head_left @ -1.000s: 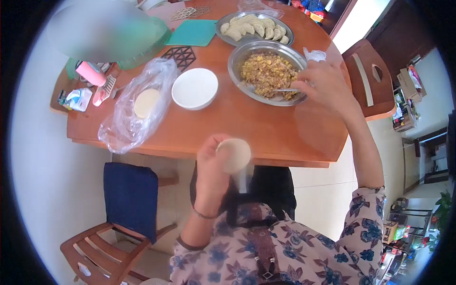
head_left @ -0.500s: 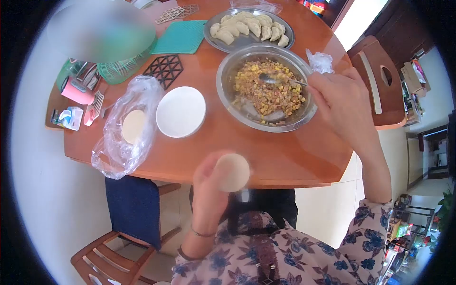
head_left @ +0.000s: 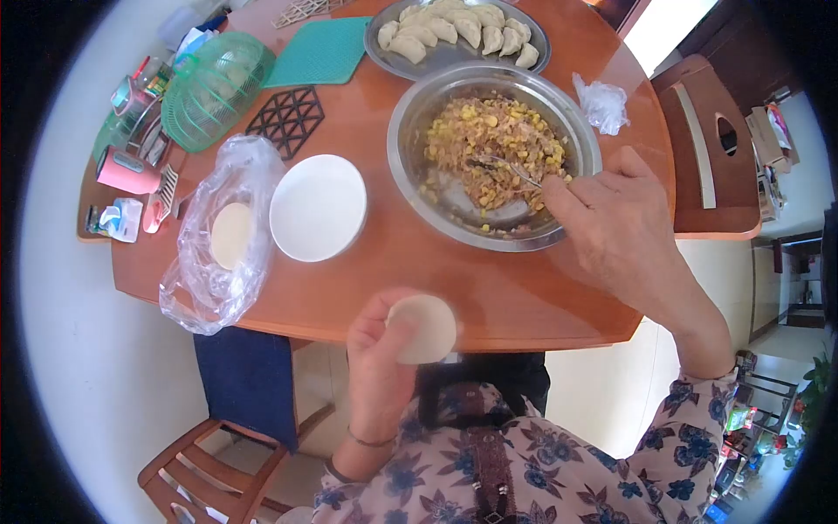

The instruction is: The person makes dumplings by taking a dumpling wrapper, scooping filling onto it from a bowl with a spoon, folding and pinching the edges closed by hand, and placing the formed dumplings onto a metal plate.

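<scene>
A round dumpling wrapper (head_left: 428,330) is pinched between the thumb and fingers of my left hand (head_left: 380,354), just past the table's near edge. My right hand (head_left: 611,214) grips the handle of a metal spoon (head_left: 511,168), whose bowl end dips into the filling (head_left: 489,131) of minced meat and yellow corn. That filling lies in a wide steel bowl (head_left: 403,188). Left of it stands a white bowl (head_left: 318,208). More wrappers (head_left: 230,236) rest on or in a clear plastic bag (head_left: 240,175).
Folded dumplings (head_left: 467,28) lie on a metal tray (head_left: 384,64) behind the steel bowl. A teal mat (head_left: 319,52), a black lattice trivet (head_left: 286,122) and a green mesh cover (head_left: 214,92) occupy the left back. Crumpled plastic (head_left: 602,105) sits right; a chair (head_left: 244,384) stands front left.
The spoon's end has moved down and toward the near side of the filling. My right hand has lowered slightly. The left hand still holds the wrapper, and the whole view has shifted a little.
</scene>
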Tool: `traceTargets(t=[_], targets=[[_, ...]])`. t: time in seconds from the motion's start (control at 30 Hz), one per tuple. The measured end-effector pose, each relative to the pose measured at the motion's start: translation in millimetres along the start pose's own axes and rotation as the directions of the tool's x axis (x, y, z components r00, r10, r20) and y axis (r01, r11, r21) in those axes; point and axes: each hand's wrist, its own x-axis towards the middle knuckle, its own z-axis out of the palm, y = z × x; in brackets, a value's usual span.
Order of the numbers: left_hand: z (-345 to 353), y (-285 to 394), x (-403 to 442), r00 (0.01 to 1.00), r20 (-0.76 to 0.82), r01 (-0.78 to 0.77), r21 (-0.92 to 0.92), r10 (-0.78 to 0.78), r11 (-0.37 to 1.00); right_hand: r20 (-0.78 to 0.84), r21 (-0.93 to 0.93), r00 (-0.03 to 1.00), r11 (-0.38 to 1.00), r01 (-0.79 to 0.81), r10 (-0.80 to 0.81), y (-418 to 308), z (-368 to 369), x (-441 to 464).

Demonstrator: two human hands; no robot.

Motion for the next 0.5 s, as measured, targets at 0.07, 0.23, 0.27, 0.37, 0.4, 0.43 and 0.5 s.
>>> traceTargets(t=[0.07, 0.23, 0.27, 0.37, 0.4, 0.43, 0.5], targets=[[0, -1, 0, 1.000, 0.001, 0.004, 0.002, -0.004, 1.000, 0.015, 0.021, 1.000, 1.000, 0.002, -0.002, 1, 1, -2], [-3, -2, 0, 1.000, 0.007, 0.002, -0.029, -0.002, 1.000, 0.053, 0.061, 0.999, 0.998, -0.008, 0.005, -1, 5, -8], [-3, -2, 0, 1.000, 0.008, 0.002, -0.031, -0.002, 1.000, 0.081, 0.087, 0.997, 0.996, -0.026, 0.019, -1, 4, -9], [-3, -1, 0, 1.000, 0.030, -0.004, -0.038, 0.005, 0.999, 0.107, 0.123, 0.993, 0.990, -0.071, 0.058, -4, 4, -12], [-2, -2, 0, 0.999, 0.032, -0.013, -0.043, 0.014, 0.999, 0.105, 0.138, 0.991, 0.986, -0.097, 0.083, -4, 3, -13], [-1, -2, -1, 0.999, 0.034, -0.022, -0.047, 0.024, 0.999, 0.106, 0.137, 0.991, 0.986, -0.096, 0.082, -3, 2, -14], [-4, -3, 0, 0.999, 0.027, -0.020, -0.043, 0.021, 0.999, 0.174, 0.189, 0.975, 0.967, -0.173, 0.140, 0, 0, -17]])
